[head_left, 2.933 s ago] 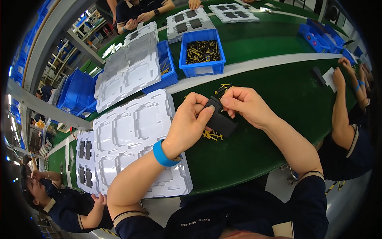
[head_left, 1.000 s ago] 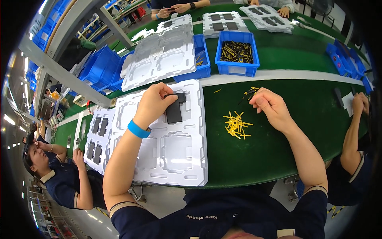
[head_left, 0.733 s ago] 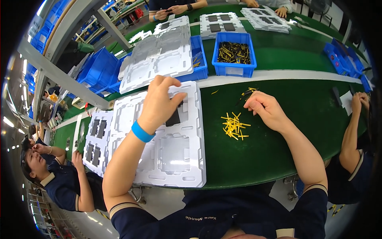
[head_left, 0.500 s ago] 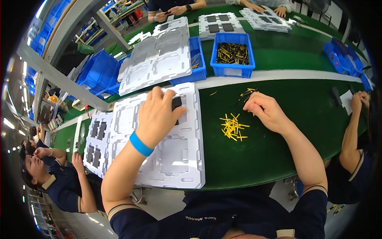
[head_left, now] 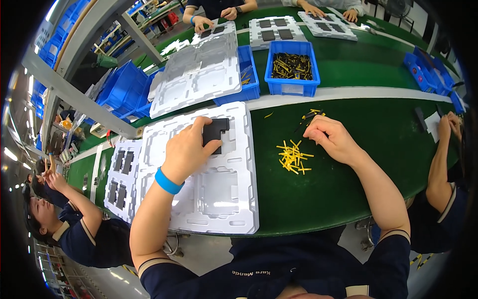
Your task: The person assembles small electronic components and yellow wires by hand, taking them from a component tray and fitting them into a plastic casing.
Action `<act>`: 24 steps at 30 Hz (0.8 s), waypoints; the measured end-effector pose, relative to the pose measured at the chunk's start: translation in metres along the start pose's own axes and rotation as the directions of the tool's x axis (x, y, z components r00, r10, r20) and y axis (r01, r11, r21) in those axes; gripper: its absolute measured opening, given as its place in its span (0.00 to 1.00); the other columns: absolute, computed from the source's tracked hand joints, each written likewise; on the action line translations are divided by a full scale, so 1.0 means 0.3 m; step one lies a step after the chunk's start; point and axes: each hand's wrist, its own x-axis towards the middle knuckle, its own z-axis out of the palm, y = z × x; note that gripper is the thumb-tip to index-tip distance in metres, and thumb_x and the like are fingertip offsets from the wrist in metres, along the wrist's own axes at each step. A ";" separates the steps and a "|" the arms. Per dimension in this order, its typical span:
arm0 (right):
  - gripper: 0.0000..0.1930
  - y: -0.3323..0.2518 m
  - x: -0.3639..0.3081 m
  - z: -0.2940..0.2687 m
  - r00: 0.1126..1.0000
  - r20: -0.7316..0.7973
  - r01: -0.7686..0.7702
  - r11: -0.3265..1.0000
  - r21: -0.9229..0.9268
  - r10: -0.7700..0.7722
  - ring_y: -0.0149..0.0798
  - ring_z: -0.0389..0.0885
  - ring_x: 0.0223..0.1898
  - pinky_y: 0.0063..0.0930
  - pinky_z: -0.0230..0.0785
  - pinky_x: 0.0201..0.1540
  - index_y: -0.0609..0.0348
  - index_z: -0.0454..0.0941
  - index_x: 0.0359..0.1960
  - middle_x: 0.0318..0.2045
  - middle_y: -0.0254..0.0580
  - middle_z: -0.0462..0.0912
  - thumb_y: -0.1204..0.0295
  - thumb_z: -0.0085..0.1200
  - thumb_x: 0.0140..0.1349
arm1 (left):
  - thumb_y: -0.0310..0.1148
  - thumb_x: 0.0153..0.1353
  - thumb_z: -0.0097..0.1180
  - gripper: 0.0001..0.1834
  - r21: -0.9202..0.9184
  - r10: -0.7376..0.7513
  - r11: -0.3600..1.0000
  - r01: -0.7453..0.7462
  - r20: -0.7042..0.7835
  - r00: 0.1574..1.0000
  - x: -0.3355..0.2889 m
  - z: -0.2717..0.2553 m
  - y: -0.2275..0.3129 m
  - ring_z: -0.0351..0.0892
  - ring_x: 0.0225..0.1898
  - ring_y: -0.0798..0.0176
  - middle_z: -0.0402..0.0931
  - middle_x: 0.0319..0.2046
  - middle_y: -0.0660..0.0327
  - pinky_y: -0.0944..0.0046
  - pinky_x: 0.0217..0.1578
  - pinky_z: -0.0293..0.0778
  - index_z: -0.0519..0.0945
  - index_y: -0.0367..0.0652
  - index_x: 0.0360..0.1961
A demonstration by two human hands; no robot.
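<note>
A black part was pressed by the left hand into a top pocket of the white tray — fingers curled over it, thumb under its edge, apparently to seat it flat. The right hand lay loosely curled on the green table, holding nothing that could be seen, beside yellow pins. The tray's lower pockets stood empty; the blue bin held dark pieces.

Green surface, a white strip crossing it lengthwise. Directly on it: a white moulded tray at the near edge, a scatter of yellow strips just beside the tray, a blue bin of dark parts beyond the strip.
</note>
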 end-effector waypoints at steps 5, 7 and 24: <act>0.09 -0.004 -0.008 0.002 1.000 0.011 0.006 1.000 -0.015 -0.005 0.39 0.74 0.32 0.29 0.66 0.38 0.63 0.75 0.31 0.29 0.40 0.75 0.71 0.48 0.65 | 0.45 0.52 0.63 0.26 0.001 0.037 0.999 -0.037 0.046 0.998 0.003 0.027 0.014 0.80 0.28 0.51 0.78 0.28 0.55 0.54 0.28 0.74 0.72 0.48 0.49; 0.09 -0.008 -0.009 0.005 0.999 0.031 0.015 0.999 -0.036 -0.013 0.39 0.74 0.32 0.29 0.66 0.37 0.64 0.75 0.31 0.29 0.40 0.74 0.71 0.48 0.65 | 0.44 0.52 0.63 0.25 0.013 0.071 0.997 -0.071 -0.033 0.997 0.005 0.028 0.022 0.79 0.28 0.51 0.78 0.29 0.56 0.55 0.28 0.74 0.72 0.47 0.49; 0.13 0.239 0.014 -0.315 0.826 -0.550 -0.157 0.887 -0.434 -0.122 0.47 0.74 0.43 0.34 0.69 0.46 0.59 0.75 0.40 0.37 0.45 0.75 0.73 0.61 0.52 | 0.34 0.48 0.65 0.28 -0.265 0.493 0.822 -0.505 -0.115 0.863 -0.001 0.117 0.317 0.76 0.39 0.52 0.73 0.40 0.58 0.58 0.34 0.74 0.72 0.47 0.53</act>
